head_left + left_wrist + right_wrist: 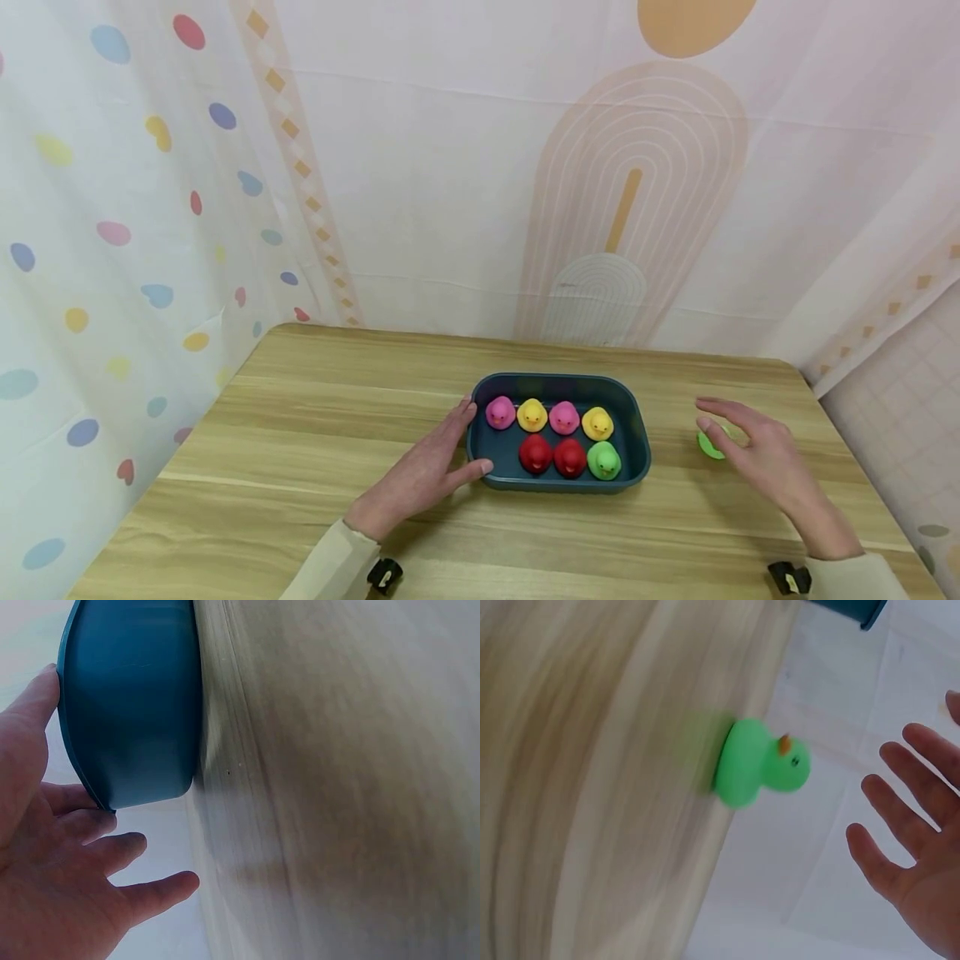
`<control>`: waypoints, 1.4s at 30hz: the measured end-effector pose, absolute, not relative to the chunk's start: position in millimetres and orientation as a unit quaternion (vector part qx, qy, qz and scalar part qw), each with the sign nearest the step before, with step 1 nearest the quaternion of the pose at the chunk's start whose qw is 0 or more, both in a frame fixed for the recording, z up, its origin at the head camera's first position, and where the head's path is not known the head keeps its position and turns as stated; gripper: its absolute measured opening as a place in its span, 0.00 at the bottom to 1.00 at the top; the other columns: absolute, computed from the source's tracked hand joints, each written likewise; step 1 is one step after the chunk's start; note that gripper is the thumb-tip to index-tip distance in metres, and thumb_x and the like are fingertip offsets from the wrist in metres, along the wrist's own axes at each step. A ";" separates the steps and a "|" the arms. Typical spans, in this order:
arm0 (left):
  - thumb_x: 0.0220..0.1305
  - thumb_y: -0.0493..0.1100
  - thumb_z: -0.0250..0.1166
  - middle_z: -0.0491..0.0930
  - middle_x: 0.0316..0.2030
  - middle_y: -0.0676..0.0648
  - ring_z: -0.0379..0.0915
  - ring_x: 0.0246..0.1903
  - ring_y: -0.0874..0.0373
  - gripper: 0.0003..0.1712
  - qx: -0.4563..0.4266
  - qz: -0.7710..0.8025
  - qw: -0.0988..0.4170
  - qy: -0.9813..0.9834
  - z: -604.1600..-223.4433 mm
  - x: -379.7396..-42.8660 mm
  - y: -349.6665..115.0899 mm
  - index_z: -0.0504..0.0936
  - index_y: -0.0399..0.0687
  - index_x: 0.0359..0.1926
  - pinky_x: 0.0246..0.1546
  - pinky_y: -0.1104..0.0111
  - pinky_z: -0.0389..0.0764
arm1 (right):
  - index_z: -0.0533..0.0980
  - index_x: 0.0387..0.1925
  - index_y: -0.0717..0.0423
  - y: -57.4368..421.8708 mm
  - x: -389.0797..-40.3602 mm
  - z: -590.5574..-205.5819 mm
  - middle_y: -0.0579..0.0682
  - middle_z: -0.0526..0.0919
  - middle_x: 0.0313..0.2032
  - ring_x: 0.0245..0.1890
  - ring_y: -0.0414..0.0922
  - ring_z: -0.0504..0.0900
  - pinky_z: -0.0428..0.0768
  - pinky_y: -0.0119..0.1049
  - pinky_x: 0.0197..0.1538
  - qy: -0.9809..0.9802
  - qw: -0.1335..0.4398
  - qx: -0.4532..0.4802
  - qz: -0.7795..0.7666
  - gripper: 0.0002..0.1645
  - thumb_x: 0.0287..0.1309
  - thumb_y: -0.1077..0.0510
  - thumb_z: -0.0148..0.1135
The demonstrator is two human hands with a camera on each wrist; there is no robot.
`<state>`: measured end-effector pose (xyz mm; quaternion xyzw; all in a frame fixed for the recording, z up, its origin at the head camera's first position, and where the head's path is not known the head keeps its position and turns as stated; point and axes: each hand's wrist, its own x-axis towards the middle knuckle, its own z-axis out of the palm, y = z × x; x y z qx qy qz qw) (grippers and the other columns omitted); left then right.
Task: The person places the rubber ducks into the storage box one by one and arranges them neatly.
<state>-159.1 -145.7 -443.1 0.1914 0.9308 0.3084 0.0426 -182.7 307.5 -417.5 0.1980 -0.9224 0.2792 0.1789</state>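
A dark blue tray point(558, 483) sits on the table with several rubber ducks in it. Pink point(500, 412) and yellow ducks point(597, 423) alternate along its back row; two red ducks point(536, 454) and a green one point(603, 460) make up the front row. My left hand point(420, 471) touches the tray's left end, thumb by the near rim, other fingers spread and relaxed in the left wrist view. To the right of the tray, a loose green duck point(754, 763) stands on the table. Over it hovers my right hand point(768, 462), fingers extended and apart from it, partly hiding it in the head view.
The wooden table point(300, 433) has its back edge near a patterned curtain point(420, 208). Another curtain with coloured spots point(112, 233) hangs along the left side. Part of the tray's wall point(855, 607) shows at the top of the right wrist view.
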 end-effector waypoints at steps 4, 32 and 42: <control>0.73 0.66 0.60 0.47 0.82 0.43 0.51 0.78 0.43 0.51 0.188 0.307 0.045 0.932 -443.2 -159.5 -145.6 0.53 0.42 0.82 0.73 0.47 0.62 | 0.80 0.60 0.63 317.6 -183.8 -420.0 0.64 0.81 0.61 0.60 0.70 0.77 0.77 0.56 0.59 -0.928 0.156 0.205 0.270 0.21 0.71 0.56 0.65; 0.73 0.66 0.60 0.47 0.82 0.43 0.51 0.78 0.43 0.51 0.189 0.306 0.045 0.932 -443.8 -159.8 -145.6 0.53 0.42 0.82 0.74 0.48 0.62 | 0.84 0.57 0.60 351.7 -191.3 -434.3 0.66 0.83 0.56 0.58 0.71 0.77 0.76 0.70 0.54 -0.951 0.057 0.238 0.189 0.21 0.66 0.53 0.70; 0.73 0.65 0.61 0.48 0.82 0.42 0.51 0.78 0.43 0.51 0.187 0.310 0.045 0.931 -443.6 -159.6 -145.4 0.53 0.42 0.82 0.73 0.47 0.62 | 0.87 0.49 0.56 352.2 -192.2 -441.1 0.56 0.88 0.46 0.44 0.59 0.87 0.85 0.56 0.43 -0.939 0.148 0.271 0.152 0.22 0.49 0.67 0.78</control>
